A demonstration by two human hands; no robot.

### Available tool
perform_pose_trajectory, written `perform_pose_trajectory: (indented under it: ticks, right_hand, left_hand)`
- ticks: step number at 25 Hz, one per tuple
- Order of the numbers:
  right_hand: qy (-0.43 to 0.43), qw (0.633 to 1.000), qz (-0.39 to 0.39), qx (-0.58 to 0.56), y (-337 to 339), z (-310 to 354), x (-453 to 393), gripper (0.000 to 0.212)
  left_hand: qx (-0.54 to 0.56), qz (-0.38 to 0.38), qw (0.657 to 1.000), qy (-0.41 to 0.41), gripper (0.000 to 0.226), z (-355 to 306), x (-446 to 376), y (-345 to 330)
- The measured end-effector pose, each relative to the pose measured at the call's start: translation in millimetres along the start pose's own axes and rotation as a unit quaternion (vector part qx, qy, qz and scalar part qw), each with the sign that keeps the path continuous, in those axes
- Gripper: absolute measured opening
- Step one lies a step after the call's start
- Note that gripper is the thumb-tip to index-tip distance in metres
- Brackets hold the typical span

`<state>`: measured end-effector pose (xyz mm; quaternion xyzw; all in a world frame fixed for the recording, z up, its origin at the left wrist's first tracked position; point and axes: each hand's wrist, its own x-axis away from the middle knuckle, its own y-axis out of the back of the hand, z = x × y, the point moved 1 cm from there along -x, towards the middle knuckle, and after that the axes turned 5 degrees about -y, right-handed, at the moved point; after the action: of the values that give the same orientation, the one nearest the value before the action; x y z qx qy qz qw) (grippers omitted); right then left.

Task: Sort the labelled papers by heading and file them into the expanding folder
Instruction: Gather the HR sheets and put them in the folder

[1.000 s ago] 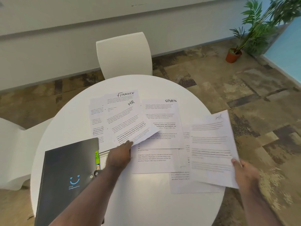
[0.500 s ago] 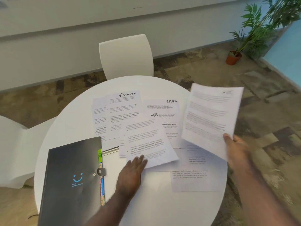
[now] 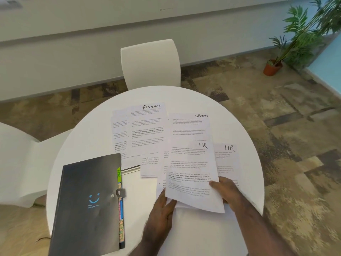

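Note:
On the round white table (image 3: 77, 145) lie sheets headed FINANCE (image 3: 147, 130), SPORTS (image 3: 190, 126) and HR (image 3: 228, 159). Another sheet headed HR (image 3: 191, 169) is on top near me, over other pages. My right hand (image 3: 227, 189) holds its right edge, thumb on top of the page. My left hand (image 3: 162, 209) grips the lower left corner of that small stack, fingers under the paper. The black expanding folder (image 3: 88, 204), closed, with coloured tabs along its right edge, lies at the front left, a little left of my left hand.
A white chair (image 3: 150, 61) stands behind the table and another white chair (image 3: 22, 163) to the left. A potted plant (image 3: 273, 67) is on the patterned carpet at the far right. A thin metal strip (image 3: 131, 169) lies between the folder and the papers.
My right hand has brought its sheet down from the air onto the table at the right. The left hand has slid the HR sheet rightward and now both hands hold it.

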<state>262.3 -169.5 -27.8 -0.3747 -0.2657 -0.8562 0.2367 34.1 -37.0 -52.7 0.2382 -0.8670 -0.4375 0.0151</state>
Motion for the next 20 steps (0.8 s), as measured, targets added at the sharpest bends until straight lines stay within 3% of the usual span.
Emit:
perform_pose_trajectory:
  ticks: [4,7,9,10,12,15,18,20]
  right_hand:
    - [-0.021,1.000,0.016,-0.006,-1,-2,2,0.023]
    - [-0.031,0.998,0.047,-0.023,-2,-7,2,0.029]
    - [-0.005,0.999,0.042,-0.016,2,-10,1,0.032]
    - [0.006,0.999,0.039,-0.023,5,-11,0,0.032]
    - [0.021,0.997,0.050,-0.051,11,-15,1,0.031]
    - [0.044,0.990,0.090,-0.095,13,-14,8,0.030]
    - [0.065,0.985,0.121,-0.102,5,-7,15,0.032]
    - [0.075,0.983,0.144,-0.091,2,-1,17,0.031]
  left_hand:
    - [0.021,0.007,0.999,0.032,0.056,1,0,-1]
    - [0.092,0.031,0.994,0.039,0.078,-2,0,6]
    - [0.195,-0.009,0.978,0.076,0.091,3,-4,18]
    - [0.256,-0.054,0.956,0.130,0.093,8,-9,26]
    - [0.375,-0.114,0.878,0.276,0.081,20,-19,41]
    - [0.451,-0.030,0.789,0.415,0.037,28,-41,52]
    - [0.511,0.060,0.750,0.416,0.036,28,-61,55]
    - [0.553,0.046,0.730,0.398,0.037,26,-70,53]
